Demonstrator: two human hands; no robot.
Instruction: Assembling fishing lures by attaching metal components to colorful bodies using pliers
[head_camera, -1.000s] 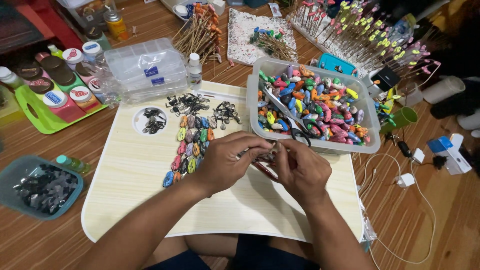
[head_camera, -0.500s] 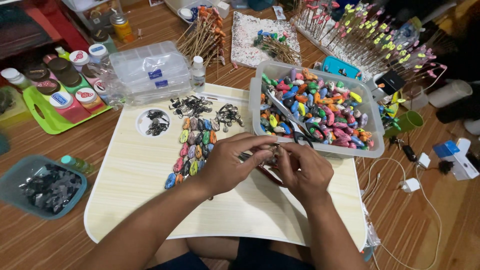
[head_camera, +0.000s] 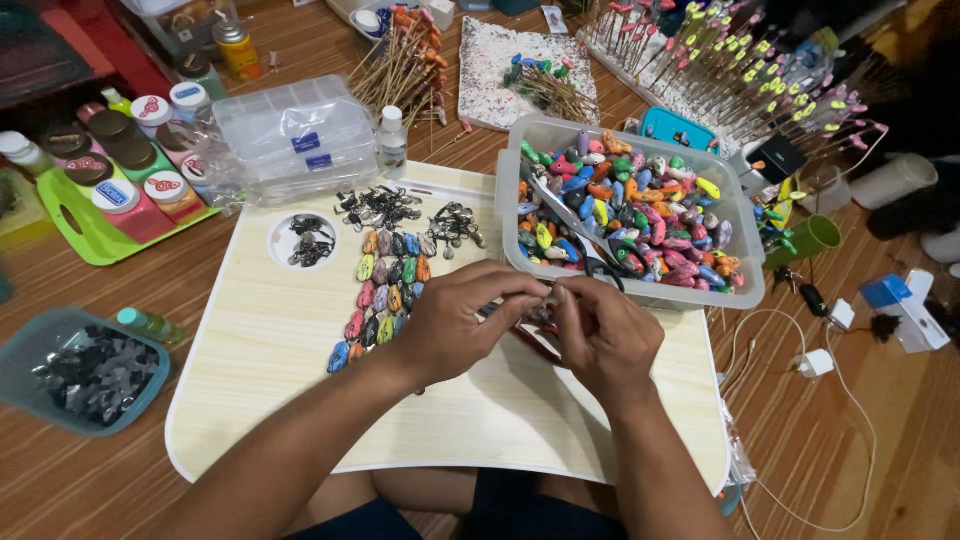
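hands (head_camera: 540, 335): 2; clear bins (head_camera: 742, 215): 1; scissors (head_camera: 580, 235): 1; teal tubs (head_camera: 25, 345): 1; green cups (head_camera: 812, 238): 1

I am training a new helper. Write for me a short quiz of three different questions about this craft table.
1. True or false: both hands, left hand and right hand, meet over the pale wooden lap board.
2. What lies in the clear plastic tub beside the colourful painted beads: A scissors, B spoon?
3. Fill in: the green tray holds small paint ____.

Key: 1 true; 2 A; 3 jars.
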